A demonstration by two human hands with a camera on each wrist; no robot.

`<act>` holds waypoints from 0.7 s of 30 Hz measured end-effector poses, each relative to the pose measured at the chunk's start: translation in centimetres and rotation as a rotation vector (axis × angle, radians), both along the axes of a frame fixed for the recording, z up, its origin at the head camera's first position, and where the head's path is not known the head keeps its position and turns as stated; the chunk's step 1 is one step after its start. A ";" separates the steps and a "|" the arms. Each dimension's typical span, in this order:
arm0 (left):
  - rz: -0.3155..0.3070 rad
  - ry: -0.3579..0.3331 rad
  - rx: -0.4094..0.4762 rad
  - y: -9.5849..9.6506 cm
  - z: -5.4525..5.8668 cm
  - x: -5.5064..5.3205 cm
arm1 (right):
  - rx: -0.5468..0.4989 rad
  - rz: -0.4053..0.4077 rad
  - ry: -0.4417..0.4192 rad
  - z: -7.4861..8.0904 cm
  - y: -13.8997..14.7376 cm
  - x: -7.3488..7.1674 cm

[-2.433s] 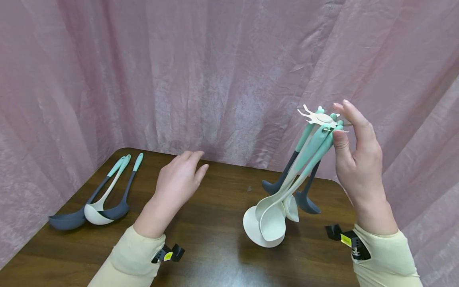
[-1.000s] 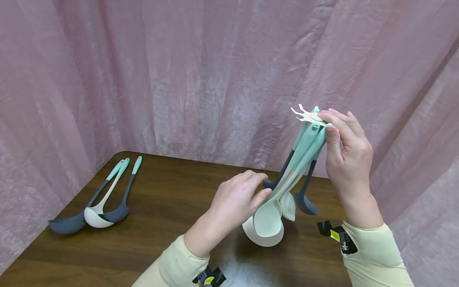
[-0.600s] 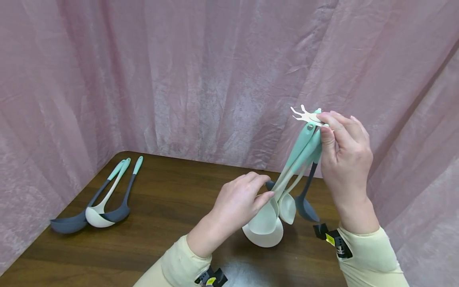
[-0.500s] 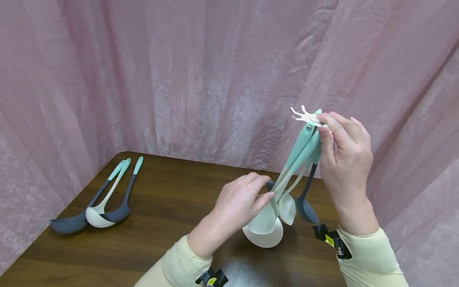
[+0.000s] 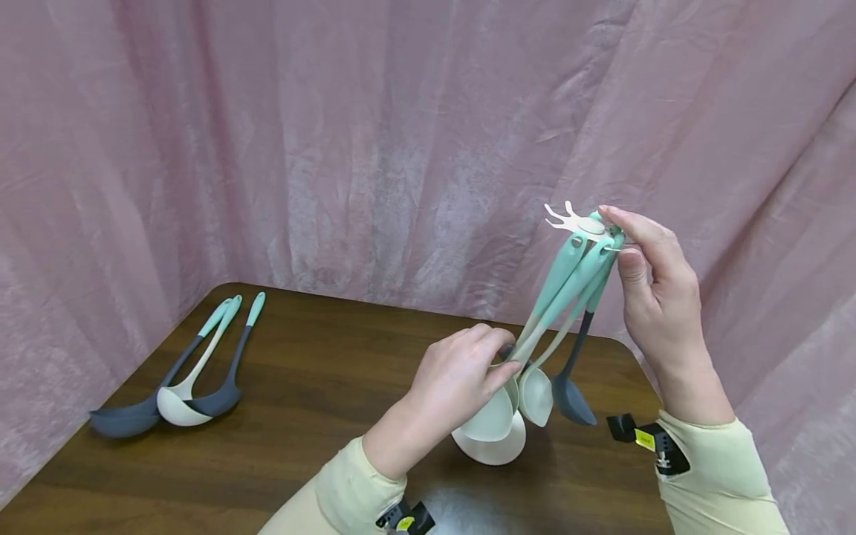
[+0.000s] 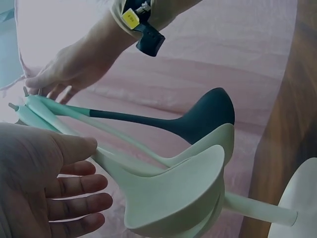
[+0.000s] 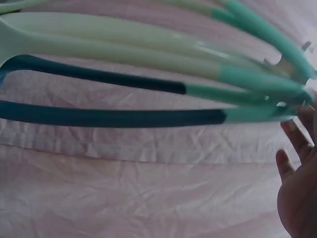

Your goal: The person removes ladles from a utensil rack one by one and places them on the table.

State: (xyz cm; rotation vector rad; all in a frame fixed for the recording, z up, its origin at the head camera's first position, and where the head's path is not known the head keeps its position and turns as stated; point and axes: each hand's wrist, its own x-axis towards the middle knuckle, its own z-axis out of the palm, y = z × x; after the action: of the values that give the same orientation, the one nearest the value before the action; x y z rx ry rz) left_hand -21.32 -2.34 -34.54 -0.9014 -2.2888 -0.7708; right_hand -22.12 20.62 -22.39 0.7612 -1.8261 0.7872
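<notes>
A white utensil stand (image 5: 491, 448) with a round base and a hooked top (image 5: 591, 224) bears several hanging ladles with mint handles. Some have cream bowls, others dark blue-grey ones. My left hand (image 5: 458, 375) is at the necks of the cream ladles (image 5: 491, 417), its thumb against one handle. Its other fingers look loosely bent in the left wrist view. My right hand (image 5: 665, 305) is at the stand's top, index fingertip right at the hooks and thumb beside the handle ends. A dark ladle (image 5: 571, 399) hangs below it.
On the left of the wooden table (image 5: 321, 416) lie a cream ladle (image 5: 183, 407) between two dark ladles, a larger one (image 5: 125, 417) and a smaller one (image 5: 224, 397), handles pointing to the back. A pink curtain (image 5: 401, 148) hangs behind the table.
My left hand has come rightward from over the table to the hanging ladles. The hanging ladles have turned partly around the stand. My right thumb and fingers have moved apart at its top.
</notes>
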 end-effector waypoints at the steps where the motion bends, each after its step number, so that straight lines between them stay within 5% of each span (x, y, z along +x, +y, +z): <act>1: 0.001 0.003 0.001 0.0 0.0 -0.1 | -0.011 0.032 -0.018 0.0 0.1 -0.1; 11: -0.003 -0.029 -0.002 0.1 -0.2 0.2 | -0.131 0.244 -0.058 0.3 -0.7 -0.6; 21: 0.008 0.036 -0.012 0.2 -0.2 0.5 | -0.262 0.386 -0.026 0.4 -1.7 -0.6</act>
State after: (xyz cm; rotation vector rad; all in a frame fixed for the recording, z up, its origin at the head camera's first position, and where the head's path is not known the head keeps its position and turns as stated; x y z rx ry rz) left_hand -20.78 -2.13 -34.76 -0.9039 -2.2663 -0.7322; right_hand -22.75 18.90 -21.99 0.9442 -1.5752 1.2630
